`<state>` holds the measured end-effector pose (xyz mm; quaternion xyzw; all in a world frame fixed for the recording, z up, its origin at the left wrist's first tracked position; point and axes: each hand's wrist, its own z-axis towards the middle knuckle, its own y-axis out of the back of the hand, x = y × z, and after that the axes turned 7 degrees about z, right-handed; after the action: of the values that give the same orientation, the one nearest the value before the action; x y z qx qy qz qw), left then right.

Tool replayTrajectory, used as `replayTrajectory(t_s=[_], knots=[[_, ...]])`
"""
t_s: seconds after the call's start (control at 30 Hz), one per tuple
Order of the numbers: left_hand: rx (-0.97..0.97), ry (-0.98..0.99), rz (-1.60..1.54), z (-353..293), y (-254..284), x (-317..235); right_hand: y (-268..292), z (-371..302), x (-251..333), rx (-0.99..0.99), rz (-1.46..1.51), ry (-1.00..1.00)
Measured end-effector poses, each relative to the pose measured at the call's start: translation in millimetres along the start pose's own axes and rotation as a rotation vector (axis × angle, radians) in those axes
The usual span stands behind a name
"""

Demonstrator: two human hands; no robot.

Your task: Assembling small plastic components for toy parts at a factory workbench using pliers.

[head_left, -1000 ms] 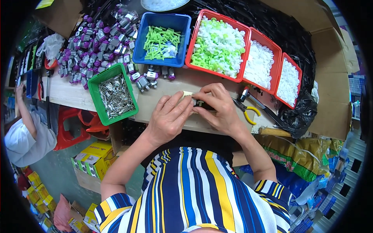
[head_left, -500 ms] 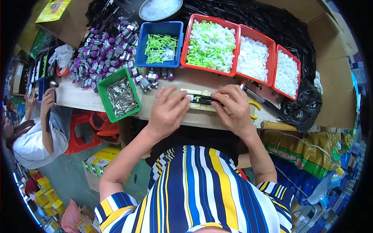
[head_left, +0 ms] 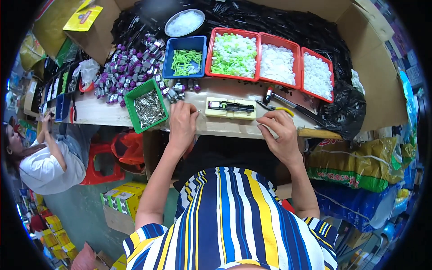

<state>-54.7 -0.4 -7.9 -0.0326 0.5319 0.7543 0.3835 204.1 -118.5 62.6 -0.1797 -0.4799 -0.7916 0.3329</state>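
Observation:
A cream block-shaped fixture (head_left: 231,114) lies on the bench between my hands. In it rests a slim black assembly (head_left: 231,106) with a grey and purple piece at its left end. My left hand (head_left: 182,122) is beside the green bin (head_left: 131,105) of small metal pins (head_left: 150,109). Its fingers are pinched, and a small shiny metal piece (head_left: 199,111) shows at their tips. My right hand (head_left: 281,132) hovers off the fixture's right end, fingers curved, with a gap between thumb and forefinger and nothing visible in it.
Yellow-handled pliers (head_left: 283,110) and a black-and-red tool (head_left: 268,94) lie right of the fixture. Behind stand a blue bin (head_left: 168,60) of green parts and red bins (head_left: 259,63) of white and green parts. Grey-purple parts (head_left: 130,67) are heaped left. Another person (head_left: 51,162) works at far left.
Both hands have come away from the fixture, uncovering the black assembly. My left hand moved left toward the green bin; my right drew back slightly. The view has shifted a little.

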Motion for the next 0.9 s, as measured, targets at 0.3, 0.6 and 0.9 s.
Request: replayTrajectory(t_s=[0.3,0.6,0.9], knots=[[0.067,-0.004,0.055,-7,3,7,22,65,-57,-0.031,-0.122,-0.038],[0.154,0.494,-0.451,10,23,-2,-4,124,-111,0.210,-0.399,-0.208],[0.009,0.556,-0.853,12,30,-18,-1,117,-116,0.041,-0.147,-0.272]])
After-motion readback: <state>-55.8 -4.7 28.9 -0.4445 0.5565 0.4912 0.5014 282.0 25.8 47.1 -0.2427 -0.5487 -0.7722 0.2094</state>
